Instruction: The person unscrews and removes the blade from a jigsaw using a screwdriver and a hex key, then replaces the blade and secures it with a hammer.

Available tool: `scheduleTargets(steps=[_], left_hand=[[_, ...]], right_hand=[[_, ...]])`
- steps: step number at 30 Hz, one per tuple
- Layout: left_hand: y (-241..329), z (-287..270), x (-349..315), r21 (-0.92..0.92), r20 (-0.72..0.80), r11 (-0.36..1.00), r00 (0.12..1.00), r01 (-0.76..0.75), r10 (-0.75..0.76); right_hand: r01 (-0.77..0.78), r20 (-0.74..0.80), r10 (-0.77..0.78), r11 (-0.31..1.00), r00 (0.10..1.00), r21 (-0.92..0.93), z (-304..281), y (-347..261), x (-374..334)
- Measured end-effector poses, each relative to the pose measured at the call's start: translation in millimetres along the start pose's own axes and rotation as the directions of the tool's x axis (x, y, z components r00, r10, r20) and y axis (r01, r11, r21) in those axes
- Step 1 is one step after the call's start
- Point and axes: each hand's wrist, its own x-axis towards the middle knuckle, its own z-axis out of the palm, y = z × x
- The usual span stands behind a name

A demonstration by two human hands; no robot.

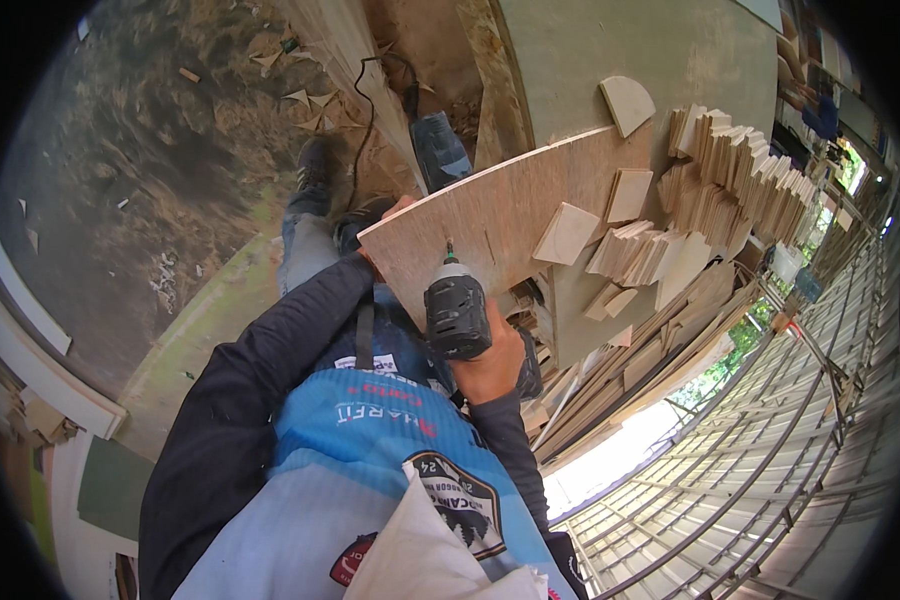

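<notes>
While the right hand was closed firmly around the handle of a black cordless drill, its thumb side lay up against the tool's body, over the near edge of a curved plywood panel. From the drill's nose, a slim driver bit pointed at the face of the panel, toward its left end; whether the tip touched the wood could not be told. At that same left end was the left hand, mostly hidden behind the panel, with only a little skin showing past the edges, so how far its fingers were closed could not be told.

Around the panel's right end, plywood offcuts crowded close: a square piece and a rectangular piece overlapped it, and a rounded piece lay at its far corner. Further right of the panel, a long stack of thin plywood pieces leaned in a row, with a smaller stack nearer to it. Beyond the panel's far edge spread a grey-green tabletop. Long wooden strips lay to the panel's near right. Past its left end, a black cord ran beside a pale plank, and a dark shoe rested on the dirty floor.
</notes>
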Motion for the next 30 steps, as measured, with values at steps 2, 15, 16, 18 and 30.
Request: scheduleTargets(steps=[2, 15, 16, 18, 30], left_hand=[[-4.6, -21.7, 0.1, -0.113, 0.039, 0.991, 0.997, 0.068, -0.064], [-5.8, -85.4, -12.7, -0.226, 0.027, 0.938, 0.965, 0.262, -0.262], [-5.2, -83.3, -14.5, -0.228, 0.021, 0.937, 0.963, 0.266, -0.269], [-4.3, -79.2, -17.2, -0.223, 0.002, 0.936, 0.960, 0.272, -0.279], [-3.2, -59.4, -25.5, -0.182, -0.033, 0.953, 0.967, 0.243, -0.253]], right_hand=[[0.000, 0.026, 0.000, 1.000, 1.000, -0.022, -7.6, -1.7, -3.0], [-0.049, -0.020, 0.050, 0.998, 0.999, 0.049, 1.2, -6.7, -4.3], [-0.053, -0.021, 0.054, 0.997, 0.998, 0.048, 0.3, -7.7, -4.1], [-0.059, -0.021, 0.061, 0.997, 0.998, 0.052, 1.1, -8.1, -4.8], [-0.043, -0.223, 0.059, 0.996, 0.973, 0.077, 49.3, -4.3, -28.5]])
